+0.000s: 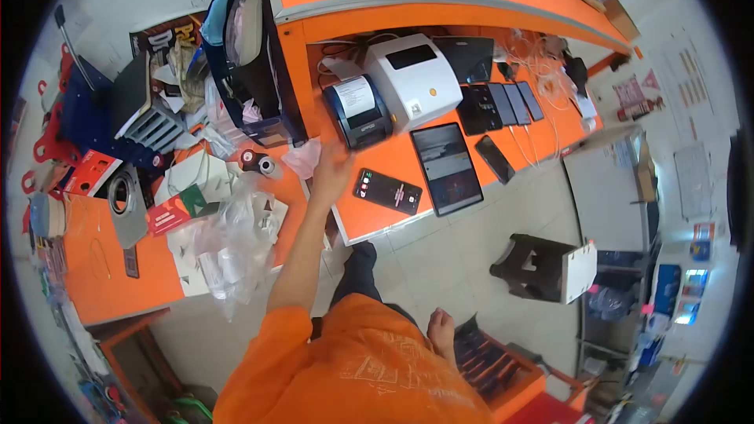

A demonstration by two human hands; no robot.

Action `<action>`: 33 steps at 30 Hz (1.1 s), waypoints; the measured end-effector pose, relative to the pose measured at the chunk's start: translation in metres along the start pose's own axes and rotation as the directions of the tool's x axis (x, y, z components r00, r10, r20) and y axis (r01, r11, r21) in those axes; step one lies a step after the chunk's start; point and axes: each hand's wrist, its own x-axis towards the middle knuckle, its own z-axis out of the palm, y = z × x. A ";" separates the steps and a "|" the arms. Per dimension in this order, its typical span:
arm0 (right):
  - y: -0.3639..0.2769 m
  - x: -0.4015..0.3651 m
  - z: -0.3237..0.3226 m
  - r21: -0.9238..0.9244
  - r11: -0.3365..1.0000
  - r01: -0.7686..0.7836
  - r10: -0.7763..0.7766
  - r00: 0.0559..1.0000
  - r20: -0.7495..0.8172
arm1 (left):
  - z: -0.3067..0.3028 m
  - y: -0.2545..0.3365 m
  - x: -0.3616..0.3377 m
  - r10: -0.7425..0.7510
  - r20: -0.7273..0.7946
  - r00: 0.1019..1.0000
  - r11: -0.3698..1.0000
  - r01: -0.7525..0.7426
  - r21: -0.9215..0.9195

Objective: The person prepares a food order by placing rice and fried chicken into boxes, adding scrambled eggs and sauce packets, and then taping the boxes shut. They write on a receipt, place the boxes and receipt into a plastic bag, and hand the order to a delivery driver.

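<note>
My left hand [333,174] reaches over the orange counter [365,224], a little blurred. Its fingers look stretched out and apart, with nothing visible in them. Just beyond it stands a dark receipt printer [366,122] with printed paper on top. A phone with a lit screen [388,191] lies to the right of this hand, and a crumpled pink plastic piece [303,159] is on its left. My right hand [441,328] hangs low at my side, away from the counter; its fingers are too foreshortened to read.
A white label printer [415,82], a tablet [447,169] and several phones [503,104] with cables occupy the counter. Clear plastic bags [236,247] and boxes crowd the left side. A dark stool [530,267] stands on the tiled floor, and an open orange drawer [503,373] is near my right side.
</note>
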 end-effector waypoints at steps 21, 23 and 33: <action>-0.359 0.279 0.060 -0.558 0.345 0.754 -0.756 0.576 0.310 | -0.004 0.021 0.079 0.023 0.324 0.946 0.990 -0.066 0.123; -0.374 0.275 0.055 -0.419 0.585 0.694 -0.720 0.682 0.126 | -0.008 0.024 0.083 0.211 0.272 0.939 0.875 -0.306 0.376; -0.423 0.179 0.057 0.218 0.816 0.536 -0.544 0.581 0.605 | -0.005 -0.037 0.057 -0.131 0.154 0.979 0.883 0.186 -0.430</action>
